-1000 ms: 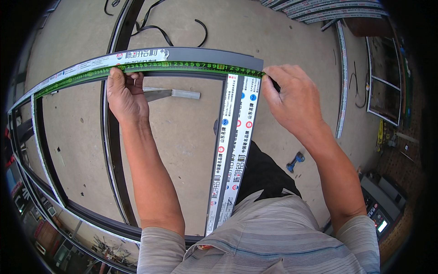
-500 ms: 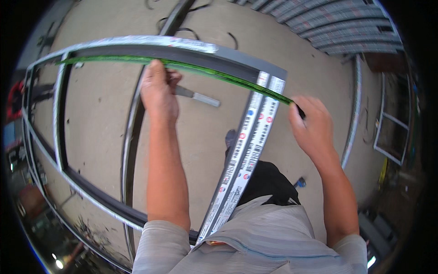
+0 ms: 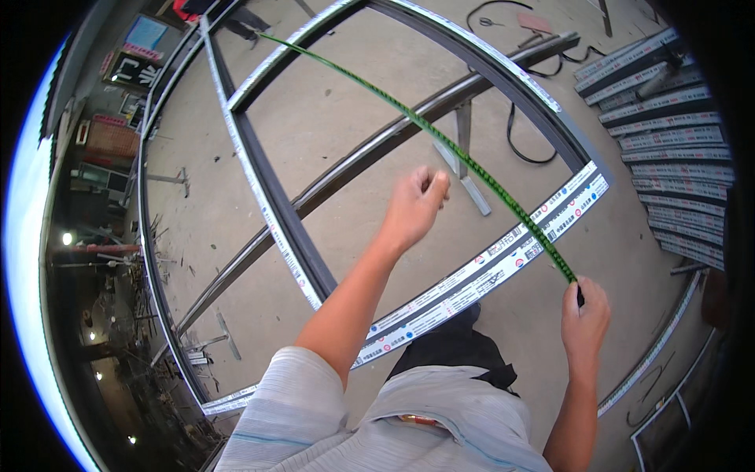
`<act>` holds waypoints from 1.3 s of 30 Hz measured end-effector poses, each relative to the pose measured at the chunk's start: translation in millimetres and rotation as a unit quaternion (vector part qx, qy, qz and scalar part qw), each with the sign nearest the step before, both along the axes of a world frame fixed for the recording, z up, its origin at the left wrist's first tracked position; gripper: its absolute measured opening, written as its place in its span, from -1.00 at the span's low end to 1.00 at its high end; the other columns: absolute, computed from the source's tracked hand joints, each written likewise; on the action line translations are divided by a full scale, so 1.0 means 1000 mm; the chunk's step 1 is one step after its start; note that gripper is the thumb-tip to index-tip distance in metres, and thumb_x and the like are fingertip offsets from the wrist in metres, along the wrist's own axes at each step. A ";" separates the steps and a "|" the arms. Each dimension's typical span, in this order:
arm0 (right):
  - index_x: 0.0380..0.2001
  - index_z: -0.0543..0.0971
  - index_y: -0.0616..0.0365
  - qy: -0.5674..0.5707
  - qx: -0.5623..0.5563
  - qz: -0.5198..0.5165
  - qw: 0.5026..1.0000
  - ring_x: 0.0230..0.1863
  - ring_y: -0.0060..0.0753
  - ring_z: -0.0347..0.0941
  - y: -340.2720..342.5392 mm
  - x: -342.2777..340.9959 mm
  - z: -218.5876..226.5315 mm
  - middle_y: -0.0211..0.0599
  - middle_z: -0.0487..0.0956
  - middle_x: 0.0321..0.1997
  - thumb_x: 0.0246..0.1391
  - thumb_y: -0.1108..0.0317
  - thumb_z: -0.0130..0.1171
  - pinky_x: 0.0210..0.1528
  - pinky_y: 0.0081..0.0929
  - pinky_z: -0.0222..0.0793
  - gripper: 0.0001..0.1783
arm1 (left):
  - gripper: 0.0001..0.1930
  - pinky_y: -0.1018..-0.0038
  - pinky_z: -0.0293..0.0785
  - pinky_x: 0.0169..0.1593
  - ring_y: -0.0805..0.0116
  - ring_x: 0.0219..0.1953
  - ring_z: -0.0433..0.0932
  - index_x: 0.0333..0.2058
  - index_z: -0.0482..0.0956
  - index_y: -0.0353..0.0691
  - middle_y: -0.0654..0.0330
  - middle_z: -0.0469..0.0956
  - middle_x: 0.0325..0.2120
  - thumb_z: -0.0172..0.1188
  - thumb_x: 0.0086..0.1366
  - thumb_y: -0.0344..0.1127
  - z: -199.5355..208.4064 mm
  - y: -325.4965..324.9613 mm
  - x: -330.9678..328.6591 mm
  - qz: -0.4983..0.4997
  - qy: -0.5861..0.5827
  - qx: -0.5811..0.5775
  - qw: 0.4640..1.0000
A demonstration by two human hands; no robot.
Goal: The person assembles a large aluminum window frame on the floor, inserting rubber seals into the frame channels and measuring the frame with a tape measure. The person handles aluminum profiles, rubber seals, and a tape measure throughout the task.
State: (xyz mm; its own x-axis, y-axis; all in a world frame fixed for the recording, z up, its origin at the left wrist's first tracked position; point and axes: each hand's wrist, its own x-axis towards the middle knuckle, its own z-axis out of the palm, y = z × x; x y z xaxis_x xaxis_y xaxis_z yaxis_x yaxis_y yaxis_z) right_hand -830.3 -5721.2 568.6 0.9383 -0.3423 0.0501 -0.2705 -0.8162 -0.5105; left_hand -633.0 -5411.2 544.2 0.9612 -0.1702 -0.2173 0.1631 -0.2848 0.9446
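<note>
My right hand (image 3: 586, 311) is closed around the near end of a tape measure (image 3: 503, 195), with a bit of dark material showing between thumb and fingers. Its long green blade runs out to the far left, bowing across a metal frame (image 3: 274, 206) with white printed film on its bars. My left hand (image 3: 417, 203) is held over the frame's opening, just short of the blade and apart from it. Its fingers are curled in; whatever they hold, if anything, is hidden. The blade's far end passes beyond a frame bar near the top.
A dark steel beam (image 3: 377, 145) passes beneath the frame, with a metal support leg (image 3: 464, 130) nearby. Wrapped profiles (image 3: 676, 149) are stacked at the right. A black cable (image 3: 523, 145) lies on the floor. Another person's legs (image 3: 240, 22) show at far left.
My left hand has come off the blade and drawn back toward me. The view has turned, and the blade now slants from far left to near right instead of lying along the far bar.
</note>
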 end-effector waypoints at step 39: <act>-0.15 0.72 0.26 0.058 -0.018 -0.069 0.996 -0.16 0.21 0.57 0.350 -0.148 -0.003 0.00 0.66 -0.27 0.25 0.41 0.27 -0.10 0.07 0.47 -0.82 | -0.80 -0.05 0.28 0.49 0.11 0.13 0.58 -0.27 0.62 -0.14 0.22 0.61 -0.16 0.28 0.13 -0.54 -0.022 0.289 -0.045 -0.246 -0.469 0.196 0.825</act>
State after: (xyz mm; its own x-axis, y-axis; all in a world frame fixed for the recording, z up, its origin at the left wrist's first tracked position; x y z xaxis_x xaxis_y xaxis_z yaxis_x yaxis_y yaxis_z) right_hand -978.3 -5370.7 565.4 0.8825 -0.4685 -0.0410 -0.4368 -0.7841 -0.4409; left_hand -677.6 -5122.1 521.8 0.5734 -0.6829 0.4526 -0.8140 -0.4127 0.4087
